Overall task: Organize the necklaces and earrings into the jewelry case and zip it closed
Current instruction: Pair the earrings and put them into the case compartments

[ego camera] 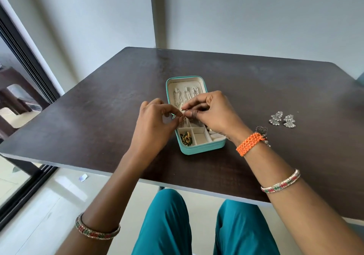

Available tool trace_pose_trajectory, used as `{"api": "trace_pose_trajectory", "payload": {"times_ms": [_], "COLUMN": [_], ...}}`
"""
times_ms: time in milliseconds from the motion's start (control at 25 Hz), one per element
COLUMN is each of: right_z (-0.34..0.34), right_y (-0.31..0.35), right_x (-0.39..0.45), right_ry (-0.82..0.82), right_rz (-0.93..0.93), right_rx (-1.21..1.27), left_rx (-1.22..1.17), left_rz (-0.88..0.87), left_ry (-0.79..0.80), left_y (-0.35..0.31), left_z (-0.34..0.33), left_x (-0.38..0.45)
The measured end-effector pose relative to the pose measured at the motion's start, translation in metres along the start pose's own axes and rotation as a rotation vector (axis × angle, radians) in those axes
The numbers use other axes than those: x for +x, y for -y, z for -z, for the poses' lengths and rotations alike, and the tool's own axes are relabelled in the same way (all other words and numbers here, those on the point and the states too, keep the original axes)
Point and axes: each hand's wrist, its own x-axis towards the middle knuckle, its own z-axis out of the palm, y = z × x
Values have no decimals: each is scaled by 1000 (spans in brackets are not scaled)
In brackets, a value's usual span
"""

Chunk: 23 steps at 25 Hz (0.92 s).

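- Jewelry case (202, 148): turquoise, open flat on the dark bench (98, 105), lid half at the far end, compartment tray at the near end.
- Lid half: three silver chains (185, 95) hang from the hooks; the necklace portion appears done.
- Tray: the near-left compartment holds a green-and-gold piece (185, 137); the compartment just right of it appears empty.
- Left hand (155, 122): fingers curled, thumb and forefinger pinching a small gold earring (184, 117) above the middle of the case.
- Right hand (212, 113): fingertips pinching the same small piece from the right side. Whether a back or hook is being fastened cannot be told.
- Remaining on the bench: a pair of silver earrings (282, 119), well apart to the right of the case; a further dark piece (261, 130) lies partly hidden behind the right wrist.
- Progress judgement: roughly mid-task. Outstanding steps: seat the held earring, stow the loose pieces, fold the lid over, close the zip.
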Motion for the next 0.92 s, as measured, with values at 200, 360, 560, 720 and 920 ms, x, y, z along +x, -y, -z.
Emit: {"api": "trace_pose_trajectory", "payload": {"times_ms": [200,360,560,720,920], "right_z": [1,2,-4,-6,-8], "right_y": [0,0,3,9,10], "right_x": [0,0,-1,-3,-1], "right_ry": [0,17,-38,42,108], "right_rz": [-33,-34,61,137,109], "right_rx": [53,43,-15,-105,-180], "left_rx": [-137,39,-161,-453,-542], "left_rz": [-1,-89,55,236,274], "left_ry": [225,176,-21,41,87], "left_y": [8,8,13,19,17], "left_z": [18,16,4,-4,-4], "left_x": [16,17,13,13,18]}}
